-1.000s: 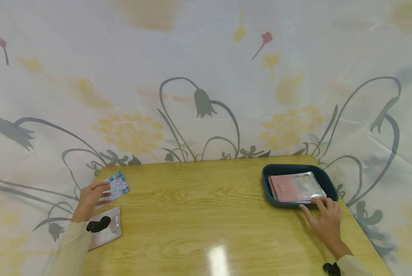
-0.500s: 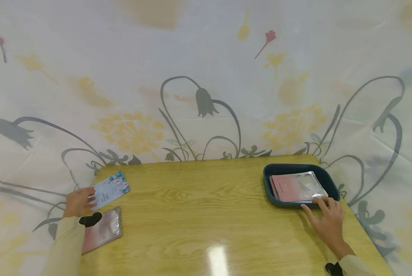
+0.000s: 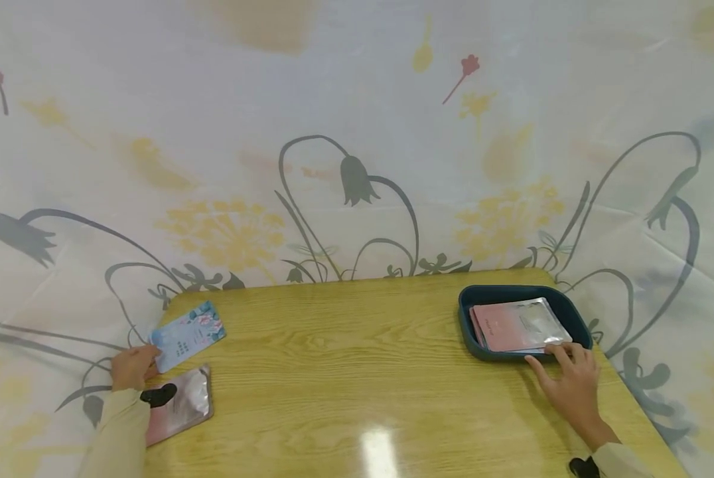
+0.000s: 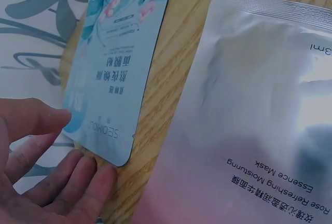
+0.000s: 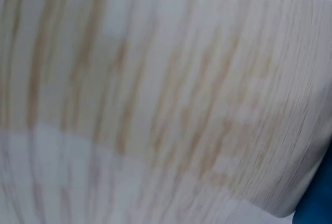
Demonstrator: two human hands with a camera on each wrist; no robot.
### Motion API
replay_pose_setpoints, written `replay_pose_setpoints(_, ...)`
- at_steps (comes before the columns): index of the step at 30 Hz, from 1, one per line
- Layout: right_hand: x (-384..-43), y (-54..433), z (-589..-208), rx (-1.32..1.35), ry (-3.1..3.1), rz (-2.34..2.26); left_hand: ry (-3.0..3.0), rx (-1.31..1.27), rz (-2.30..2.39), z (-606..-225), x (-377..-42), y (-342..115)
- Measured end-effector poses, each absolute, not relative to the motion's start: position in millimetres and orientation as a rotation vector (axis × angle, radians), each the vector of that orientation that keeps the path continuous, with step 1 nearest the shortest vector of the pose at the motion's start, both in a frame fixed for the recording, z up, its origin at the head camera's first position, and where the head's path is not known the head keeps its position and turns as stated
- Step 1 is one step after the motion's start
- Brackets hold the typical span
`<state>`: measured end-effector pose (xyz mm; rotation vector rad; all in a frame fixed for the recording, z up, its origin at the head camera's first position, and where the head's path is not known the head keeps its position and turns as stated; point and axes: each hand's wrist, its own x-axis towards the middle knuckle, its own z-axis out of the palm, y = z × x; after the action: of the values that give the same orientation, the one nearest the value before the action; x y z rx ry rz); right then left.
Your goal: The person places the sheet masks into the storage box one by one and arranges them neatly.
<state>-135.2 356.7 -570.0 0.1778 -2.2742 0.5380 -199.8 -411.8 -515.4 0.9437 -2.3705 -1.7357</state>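
At the table's left edge, my left hand is at the near corner of a light-blue floral sheet-mask packet. In the left wrist view, the thumb touches the packet's side, and the loosely bent fingers are by its lower end without closing round it. A pink and silver mask packet lies beside it, partly covered by the left wrist in the head view. My right hand holds the near rim of a dark blue tray, thumb outside, fingertips over the rim. Inside lie several stacked packets, a pink and silver one on top.
The wood-grain table stretches between the hands, with a bright light reflection near the front. A flower-printed curtain hangs along the back and sides. The right wrist view is blurred, showing wood grain and a corner of the blue tray.
My left hand has drawn back leftward off the blue packet's face to its near corner, uncovering its print. The right hand keeps its hold on the tray rim.
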Motion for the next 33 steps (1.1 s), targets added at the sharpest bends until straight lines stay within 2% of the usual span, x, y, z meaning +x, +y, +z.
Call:
replay_pose_setpoints(10, -136.6, 356.6, -568.0, 0.217, -2.239, 0.540, -2.459, 0.929, -1.442, -539.1, -202.4, -396.9)
replay_pose_setpoints(20, -136.3, 356.5, -568.8, 0.221, -2.244, 0.566, -2.675, 0.793, -1.040, -546.9, -207.4, -388.0)
replay_pose_setpoints(29, -133.0, 357.6, -567.3, 0.212, -2.245, 0.555, -2.618, 0.643, -1.056, -542.9, -212.3, -379.7)
replay_pose_setpoints(33, -133.2, 359.2, -567.7, 0.210, -2.263, 0.561, -2.579, 0.681, -1.055, -540.2, -210.2, -376.2)
